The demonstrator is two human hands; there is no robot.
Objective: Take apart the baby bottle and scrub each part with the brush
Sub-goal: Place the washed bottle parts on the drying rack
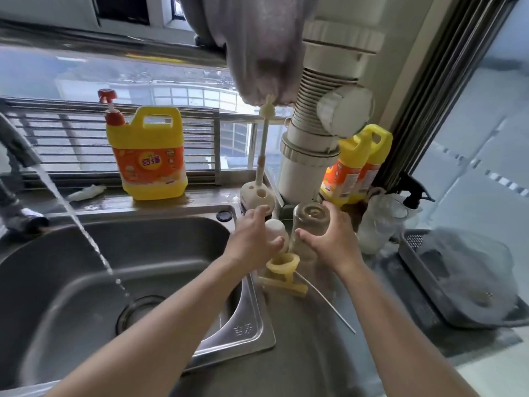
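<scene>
Bottle [310, 222] between right fingers [335, 215] and thumb

Flat daylight from a wide window [114, 78] lights a kitchen corner, with a stainless steel sink [71, 267] set below it. Beyond the glass are a horizontal metal railing [71, 133] and pale buildings. At the left, a grey faucet [21, 216] sends a slanting stream of water [74, 216] into the basin. A yellow detergent jug [148, 156] with a red pump stands on the wet window ledge [100, 200]. A thick white drain pipe [309, 167] runs down the corner, and a grey cloth [257, 53] hangs beside it. Two more yellow bottles [360, 161] and a spray bottle [400, 207] stand near its foot. The right wall [486, 138] is pale and tiled, and the grey countertop [315, 353] looks wet
</scene>
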